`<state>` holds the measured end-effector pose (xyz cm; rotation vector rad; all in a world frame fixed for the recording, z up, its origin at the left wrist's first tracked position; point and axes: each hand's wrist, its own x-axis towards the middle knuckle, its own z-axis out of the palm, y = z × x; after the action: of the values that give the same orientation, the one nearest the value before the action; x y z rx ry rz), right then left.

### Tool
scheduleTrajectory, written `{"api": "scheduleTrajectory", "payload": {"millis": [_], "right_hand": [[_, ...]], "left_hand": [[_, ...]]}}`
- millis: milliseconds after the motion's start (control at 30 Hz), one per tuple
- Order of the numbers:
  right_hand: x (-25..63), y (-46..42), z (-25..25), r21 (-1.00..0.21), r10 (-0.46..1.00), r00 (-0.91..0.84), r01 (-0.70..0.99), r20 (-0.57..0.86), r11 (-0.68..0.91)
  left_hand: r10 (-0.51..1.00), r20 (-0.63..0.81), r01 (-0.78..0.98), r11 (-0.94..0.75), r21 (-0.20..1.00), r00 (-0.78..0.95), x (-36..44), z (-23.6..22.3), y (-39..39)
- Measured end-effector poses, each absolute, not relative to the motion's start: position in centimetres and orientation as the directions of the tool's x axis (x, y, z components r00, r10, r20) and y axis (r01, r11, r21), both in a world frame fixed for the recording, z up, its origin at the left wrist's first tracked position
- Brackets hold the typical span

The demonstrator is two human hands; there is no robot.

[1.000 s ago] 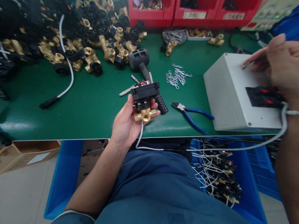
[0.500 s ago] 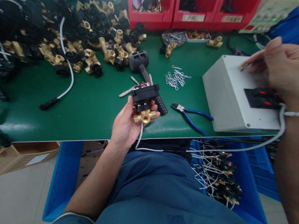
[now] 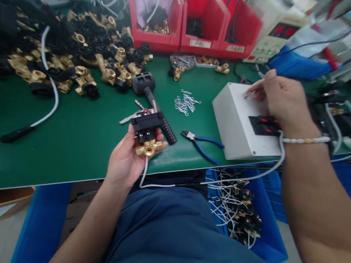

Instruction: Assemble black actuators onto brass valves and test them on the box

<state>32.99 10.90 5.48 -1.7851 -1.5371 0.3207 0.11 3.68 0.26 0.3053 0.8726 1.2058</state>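
My left hand [image 3: 125, 158] is closed around a motorized valve, its brass body [image 3: 149, 148] low in the fingers and its black actuator housing [image 3: 147, 122] on top. Red wires show at the housing's upper side. From the valve a white cable [image 3: 157, 185] hangs past the table edge and runs through a black connector [image 3: 187, 184] to a grey-white box [image 3: 237, 123]. My right hand [image 3: 283, 99] is over that box, with thumb and fingertips pinched at a small metal toggle switch [image 3: 246, 95]. Below it, a black terminal panel with red parts [image 3: 262, 125] is partly covered by the wrist.
A mallet [image 3: 144, 83], blue-handled cutters [image 3: 201, 143] and loose metal clips [image 3: 187, 103] lie on the green table [image 3: 84, 145]. Brass valves [image 3: 83, 79] are heaped at the back left, near red bins [image 3: 158, 39]. A blue crate [image 3: 269, 229] below holds cabled units.
The view has swung to the right, so the table's things sit further left in it. My left hand still holds the valve, and my right hand stays at the toggle switch.
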Motion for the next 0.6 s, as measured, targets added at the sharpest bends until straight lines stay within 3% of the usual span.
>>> {"api": "scheduleTrajectory", "payload": {"millis": [333, 600], "right_hand": [[32.67, 10.73, 5.78, -0.732, 0.935, 0.292, 0.679, 0.201, -0.054], [33.09, 10.84, 5.36, -0.688, 0.938, 0.260, 0.725, 0.231, -0.032]], "left_hand": [[0.904, -0.414, -0.709, 0.362, 0.606, 0.109, 0.07, 0.24, 3.59], [0.898, -0.427, -0.721, 0.364, 0.590, 0.104, 0.32, 0.13, 3.80]]}}
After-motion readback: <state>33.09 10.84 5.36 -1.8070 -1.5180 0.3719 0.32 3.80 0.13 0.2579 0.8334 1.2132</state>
